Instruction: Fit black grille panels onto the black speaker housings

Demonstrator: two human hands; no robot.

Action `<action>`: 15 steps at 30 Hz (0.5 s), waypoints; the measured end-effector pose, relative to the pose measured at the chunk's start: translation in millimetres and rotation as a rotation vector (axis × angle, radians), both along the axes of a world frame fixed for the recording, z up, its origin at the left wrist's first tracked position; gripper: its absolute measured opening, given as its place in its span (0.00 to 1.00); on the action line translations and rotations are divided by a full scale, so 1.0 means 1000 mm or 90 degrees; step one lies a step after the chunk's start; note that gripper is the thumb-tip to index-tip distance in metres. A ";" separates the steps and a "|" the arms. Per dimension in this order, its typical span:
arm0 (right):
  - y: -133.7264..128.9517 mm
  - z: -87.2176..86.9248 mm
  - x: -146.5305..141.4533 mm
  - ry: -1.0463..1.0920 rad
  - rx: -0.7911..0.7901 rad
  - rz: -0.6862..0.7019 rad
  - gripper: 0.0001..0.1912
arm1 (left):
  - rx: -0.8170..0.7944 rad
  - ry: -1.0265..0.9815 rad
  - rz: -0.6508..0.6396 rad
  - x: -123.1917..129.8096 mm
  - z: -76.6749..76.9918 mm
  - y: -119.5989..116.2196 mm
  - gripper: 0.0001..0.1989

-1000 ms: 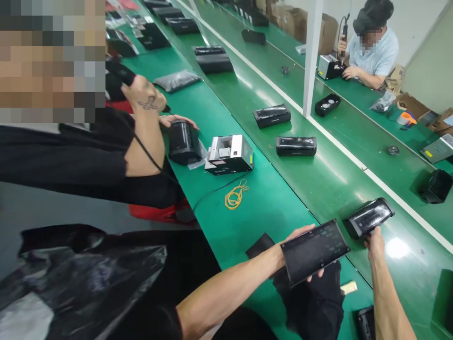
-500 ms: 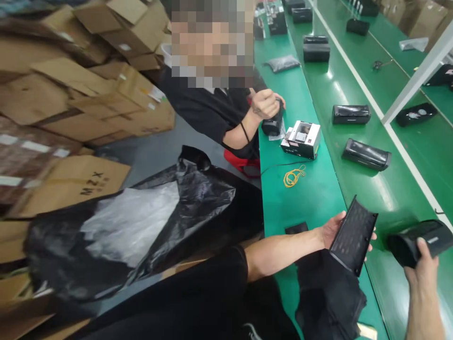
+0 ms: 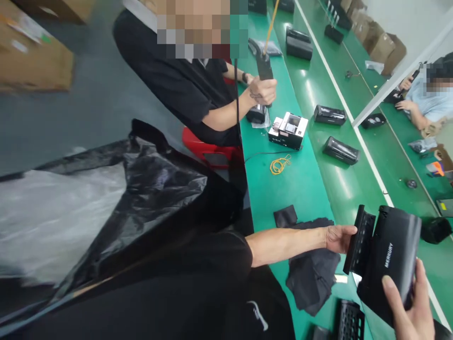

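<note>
My left hand holds a curved black panel by its left side, upright, with rows of slots showing. Right beside it, my right hand grips a black speaker body with white MERKURY lettering, thumb on the front and fingers round the far side. Panel and body are close together; whether they touch is hard to tell. Under my left forearm lies a crumpled black cloth on the green table. A black perforated part lies at the bottom edge.
A co-worker across the left holds a black powered tool over a black speaker. Nearby are a white-and-black box device and a yellow cord. Black speakers lie along the green conveyor. A black bag with white plastic stands left.
The speaker body has been brought beside the panel and turned upright, its lettering now showing. The panel has turned more edge-on. The co-worker's hand now holds up a tool. The view has shifted right.
</note>
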State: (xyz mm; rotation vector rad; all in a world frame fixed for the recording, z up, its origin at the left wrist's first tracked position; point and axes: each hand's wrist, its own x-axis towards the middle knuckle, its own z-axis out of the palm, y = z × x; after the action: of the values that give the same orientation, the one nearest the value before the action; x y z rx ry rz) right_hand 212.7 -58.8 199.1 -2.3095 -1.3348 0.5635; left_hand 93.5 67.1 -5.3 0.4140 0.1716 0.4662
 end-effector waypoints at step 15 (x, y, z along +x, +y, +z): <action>-0.023 -0.007 -0.006 -0.231 0.025 0.077 0.62 | 0.134 -0.068 0.108 0.010 0.055 -0.025 0.37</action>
State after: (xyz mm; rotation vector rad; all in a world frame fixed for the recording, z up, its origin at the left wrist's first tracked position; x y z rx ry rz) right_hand 206.4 -82.2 192.2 -2.3881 -1.6395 0.1523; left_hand 103.9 42.1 49.4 0.5819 0.0542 0.6750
